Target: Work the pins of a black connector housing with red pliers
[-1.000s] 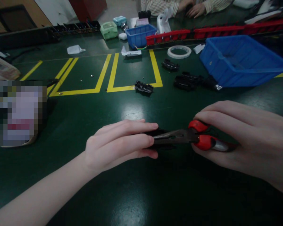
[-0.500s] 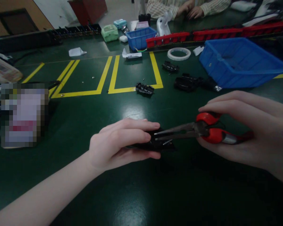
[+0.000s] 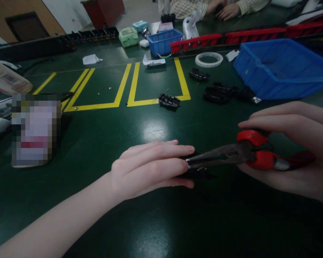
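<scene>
Your left grip (image 3: 148, 168) clasped on a half-hidden black part (image 3: 200, 173), right grip (image 3: 308, 132) closed around red-handled, grey metal, needle-nose pliers (image 3: 246, 152)

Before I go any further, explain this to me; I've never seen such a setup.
There is no machine here, only a person's bare hands, seen from a camera worn on the head, looking forward and down. The left hand holds a black part, mostly hidden by the fingers. The right hand grips red-handled pliers, tips beside the left fingers. Farther back on the green table lie another black piece, a tape roll and a large blue bin. Across it, another person's hand shows.
</scene>
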A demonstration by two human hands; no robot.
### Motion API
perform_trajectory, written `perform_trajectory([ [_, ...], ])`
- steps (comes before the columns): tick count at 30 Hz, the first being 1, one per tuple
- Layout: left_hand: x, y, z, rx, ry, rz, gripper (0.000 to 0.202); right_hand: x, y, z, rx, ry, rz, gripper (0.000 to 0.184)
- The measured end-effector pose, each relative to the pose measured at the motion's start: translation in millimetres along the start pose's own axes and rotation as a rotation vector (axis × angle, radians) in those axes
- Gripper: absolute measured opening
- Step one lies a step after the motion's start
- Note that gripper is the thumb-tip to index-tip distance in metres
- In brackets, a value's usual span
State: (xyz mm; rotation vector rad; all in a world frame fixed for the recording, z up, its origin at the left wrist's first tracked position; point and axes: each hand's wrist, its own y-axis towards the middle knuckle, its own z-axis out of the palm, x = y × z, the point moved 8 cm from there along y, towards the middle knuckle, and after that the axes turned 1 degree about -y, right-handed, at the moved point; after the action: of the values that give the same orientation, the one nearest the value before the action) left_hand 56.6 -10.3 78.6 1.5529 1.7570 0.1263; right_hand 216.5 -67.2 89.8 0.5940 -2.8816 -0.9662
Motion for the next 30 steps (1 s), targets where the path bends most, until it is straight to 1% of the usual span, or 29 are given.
perform_trajectory([
  [3,-3.3,-0.6,2.4,-0.001,-0.003,0.065,0.013,-1.5,-0.8,1.5,0.023,0.005,-0.002,0.035],
  [9,-2.1,-1.9,1.0,-0.068,-0.043,0.070,0.014,-1.0,-0.2,0.2,0.016,-0.001,0.001,0.037],
  [13,4.0,-1.3,3.4,-0.047,-0.030,0.015,0.010,-2.6,-0.6,1.2,0.011,0.004,0.041,0.032],
  [15,10.1,-1.3,4.2,-0.060,-0.015,-0.008,0.010,-5.5,-0.9,3.9,0.002,-0.010,0.046,0.031],
  [16,13.5,-1.5,4.5,-0.073,-0.018,-0.015,0.012,-7.2,-1.0,4.8,-0.019,-0.025,0.036,0.031],
  [18,23.5,-2.4,6.1,-0.093,-0.052,-0.058,0.021,-8.2,-1.6,7.1,-0.075,-0.085,-0.029,0.038],
  [19,29.6,-3.0,7.8,-0.092,-0.076,-0.098,0.028,-11.2,-1.9,11.8,-0.063,-0.094,-0.033,0.041],
  [22,45.6,-5.6,16.1,-0.031,-0.108,-0.233,0.048,-20.3,-3.2,27.6,0.015,-0.063,-0.015,0.044],
  [24,51.7,-7.1,22.2,0.040,-0.089,-0.301,0.055,-22.8,-4.2,35.8,0.066,-0.036,-0.014,0.044],
  [27,56.5,-8.4,29.0,0.129,-0.069,-0.361,0.056,-23.2,-5.2,42.0,0.103,-0.025,-0.026,0.043],
  [30,59.0,-8.3,30.9,0.161,-0.054,-0.385,0.054,-25.2,-5.5,45.4,0.135,-0.016,0.006,0.040],
])
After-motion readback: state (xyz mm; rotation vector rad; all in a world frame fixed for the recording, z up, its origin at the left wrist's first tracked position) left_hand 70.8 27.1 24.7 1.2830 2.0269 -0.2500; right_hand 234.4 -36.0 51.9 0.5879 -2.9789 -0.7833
